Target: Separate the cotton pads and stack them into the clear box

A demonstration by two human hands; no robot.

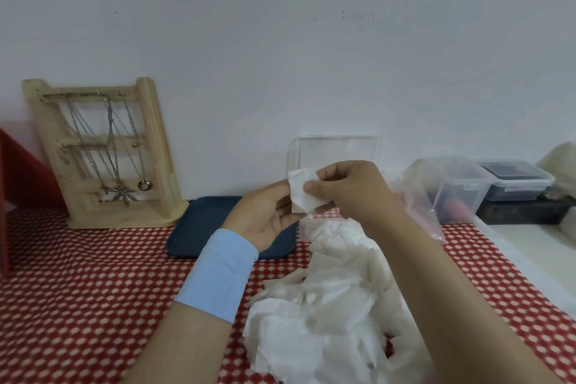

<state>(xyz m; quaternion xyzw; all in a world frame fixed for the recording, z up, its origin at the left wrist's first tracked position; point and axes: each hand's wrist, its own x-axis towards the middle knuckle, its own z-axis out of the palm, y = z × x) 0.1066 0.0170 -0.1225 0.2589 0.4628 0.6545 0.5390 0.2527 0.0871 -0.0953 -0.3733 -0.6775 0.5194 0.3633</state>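
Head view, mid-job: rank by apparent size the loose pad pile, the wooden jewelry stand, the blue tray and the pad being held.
1. pad pile, though nearness to the camera inflates it
2. wooden jewelry stand
3. blue tray, partly hidden behind the left hand
4. held pad

Red dotted tablecloth [93,290] here: cotton pad heap [327,305] below my right hand [349,187], blue tray [199,227] under my left hand [265,215], clear box [336,150] behind both, necklace stand [103,153] further left.
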